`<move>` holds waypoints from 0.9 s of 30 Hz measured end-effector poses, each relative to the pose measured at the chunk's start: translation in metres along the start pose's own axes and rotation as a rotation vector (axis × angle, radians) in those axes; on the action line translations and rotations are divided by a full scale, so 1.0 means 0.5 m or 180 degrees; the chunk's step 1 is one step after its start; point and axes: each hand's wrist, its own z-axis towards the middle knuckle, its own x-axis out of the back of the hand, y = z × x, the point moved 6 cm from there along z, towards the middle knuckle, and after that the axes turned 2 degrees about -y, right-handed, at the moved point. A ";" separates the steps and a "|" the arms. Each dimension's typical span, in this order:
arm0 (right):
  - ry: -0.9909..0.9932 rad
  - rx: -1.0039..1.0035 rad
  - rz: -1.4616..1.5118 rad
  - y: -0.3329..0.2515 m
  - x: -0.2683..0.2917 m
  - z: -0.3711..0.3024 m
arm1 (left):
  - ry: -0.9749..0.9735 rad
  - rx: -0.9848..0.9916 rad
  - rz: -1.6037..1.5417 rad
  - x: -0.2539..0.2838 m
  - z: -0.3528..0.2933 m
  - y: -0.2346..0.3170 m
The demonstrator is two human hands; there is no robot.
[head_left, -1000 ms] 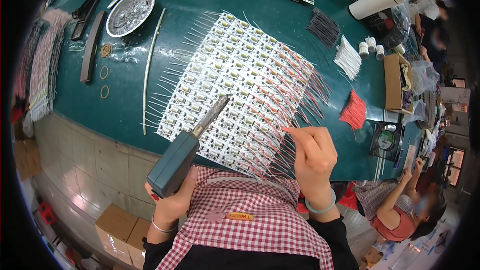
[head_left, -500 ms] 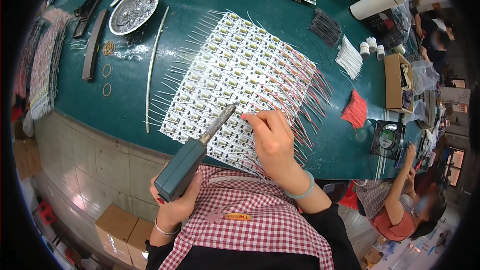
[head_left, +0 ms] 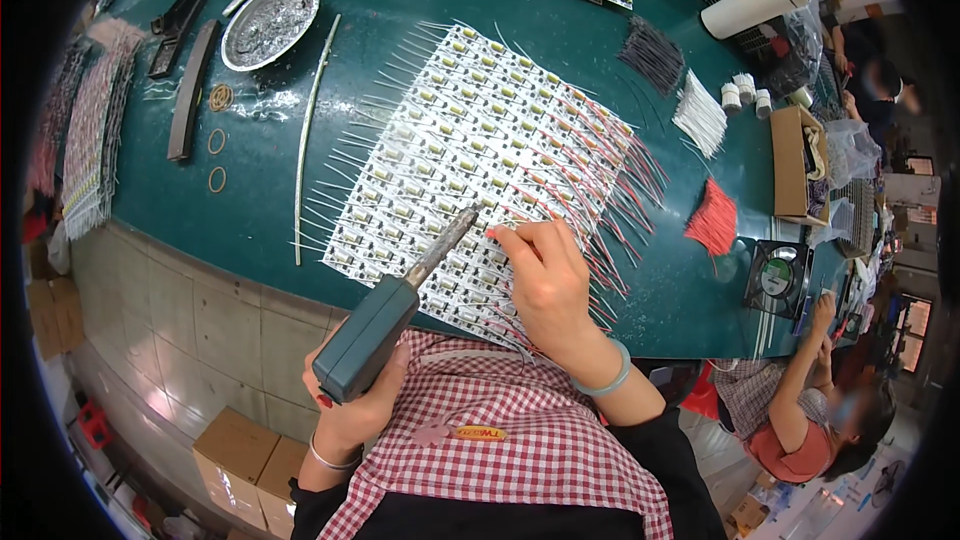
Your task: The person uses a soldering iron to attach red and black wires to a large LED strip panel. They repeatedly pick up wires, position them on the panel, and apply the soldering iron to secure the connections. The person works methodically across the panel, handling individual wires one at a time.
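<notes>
now one soldering iron (head_left: pixel 400 310) (two hands).

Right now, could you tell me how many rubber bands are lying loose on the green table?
3, at the table's left: one rubber band beside the dark bar, a second just below it, a third lowest. More may be hidden elsewhere.
</notes>
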 end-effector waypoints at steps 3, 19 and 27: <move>0.0138 0.0040 0.0093 0.000 0.002 -0.004 | -0.0012 0.0061 0.0004 0.002 0.000 0.003; 0.0154 0.0005 0.0011 -0.005 0.000 -0.003 | -0.0320 -0.0124 0.0230 -0.011 0.011 0.007; 0.0080 -0.0006 0.0040 -0.004 -0.001 -0.002 | -0.0250 -0.0256 0.0247 -0.013 0.014 0.012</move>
